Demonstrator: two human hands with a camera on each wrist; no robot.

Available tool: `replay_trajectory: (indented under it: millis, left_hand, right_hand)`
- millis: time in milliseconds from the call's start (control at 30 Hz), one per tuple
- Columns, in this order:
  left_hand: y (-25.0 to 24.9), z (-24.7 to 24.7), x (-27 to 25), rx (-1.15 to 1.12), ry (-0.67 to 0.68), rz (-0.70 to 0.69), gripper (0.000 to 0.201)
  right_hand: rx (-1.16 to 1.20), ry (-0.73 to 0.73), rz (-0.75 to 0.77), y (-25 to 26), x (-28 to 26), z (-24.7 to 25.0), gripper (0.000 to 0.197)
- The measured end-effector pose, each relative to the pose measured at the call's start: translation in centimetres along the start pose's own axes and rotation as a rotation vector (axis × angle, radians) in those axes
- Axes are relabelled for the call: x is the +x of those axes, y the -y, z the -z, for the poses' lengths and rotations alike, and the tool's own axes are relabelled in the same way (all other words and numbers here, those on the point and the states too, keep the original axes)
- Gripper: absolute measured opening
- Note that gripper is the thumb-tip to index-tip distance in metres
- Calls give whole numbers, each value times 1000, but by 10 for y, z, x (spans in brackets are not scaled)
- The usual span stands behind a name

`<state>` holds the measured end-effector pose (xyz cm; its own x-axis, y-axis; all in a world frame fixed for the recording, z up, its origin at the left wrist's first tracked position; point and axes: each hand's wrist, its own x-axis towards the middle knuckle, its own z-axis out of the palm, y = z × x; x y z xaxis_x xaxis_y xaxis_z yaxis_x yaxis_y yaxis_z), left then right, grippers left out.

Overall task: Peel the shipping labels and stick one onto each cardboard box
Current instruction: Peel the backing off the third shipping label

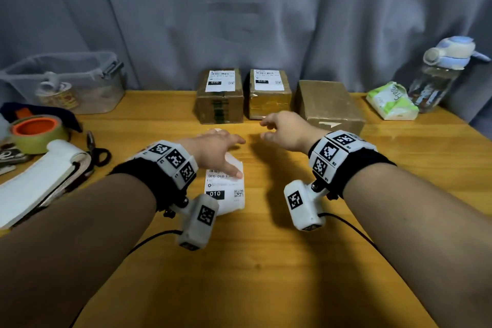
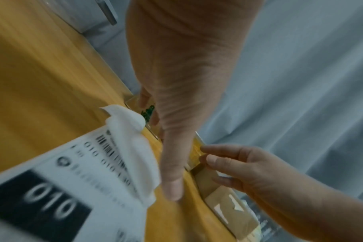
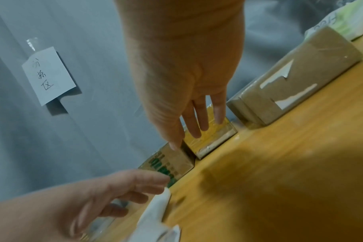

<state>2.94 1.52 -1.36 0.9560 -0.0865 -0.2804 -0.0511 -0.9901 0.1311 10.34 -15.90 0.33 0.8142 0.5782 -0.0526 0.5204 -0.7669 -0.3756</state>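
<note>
The label sheet [image 1: 226, 189] lies on the surface [image 1: 266, 261] under the spread left hand [image 1: 215, 149], its thumb resting on the print. It is likely thin and floppy (pick at the curled far corner); the right hand [image 1: 285, 129] hovers relaxed, holding nothing, near the unlabelled box [image 1: 328, 104].

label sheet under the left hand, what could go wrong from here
The label sheet already curls up at its far end, so the peeled label could fold and stick to itself. The left hand only lies on it with straight fingers, so the sheet may slide on the table. The third box still carries torn label scraps, where a new label might bond poorly.
</note>
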Motion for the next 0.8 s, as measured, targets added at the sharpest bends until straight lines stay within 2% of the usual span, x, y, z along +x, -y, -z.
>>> replay_trajectory:
  millis: [67,133,200,267,367,500,600,667,800]
  left_hand:
    - [1,-11,-7,121,-27,15,76]
    - [5,-20,-13,160,-158,44,55]
    - [11,-29,-18,99,-279,72,37]
    - [17,-35,-22,-16,-386,97,28]
    - [28,-36,-23,-134,-540,175,23]
    - [42,-34,-19,-123,-545,277,29]
    - [49,-35,-18,-75,-518,351,43]
    - [46,-34,-17,-84,-534,343,47]
    - [35,-31,-13,-146,-583,229,33]
  right_hand:
    - [-21,68,13,6,-7,-10,45]
    - [-56,130,12,12,-11,-21,47]
    - [-62,179,-2,18,-11,-31,52]
    - [-39,221,-15,24,-10,-40,59]
    - [-33,266,-7,30,-5,-49,71]
    - [-9,297,-18,38,-1,-53,80]
    - [-20,313,-20,41,4,-58,62]
    - [27,306,-22,41,7,-60,47]
    - [117,243,-12,38,8,-59,25]
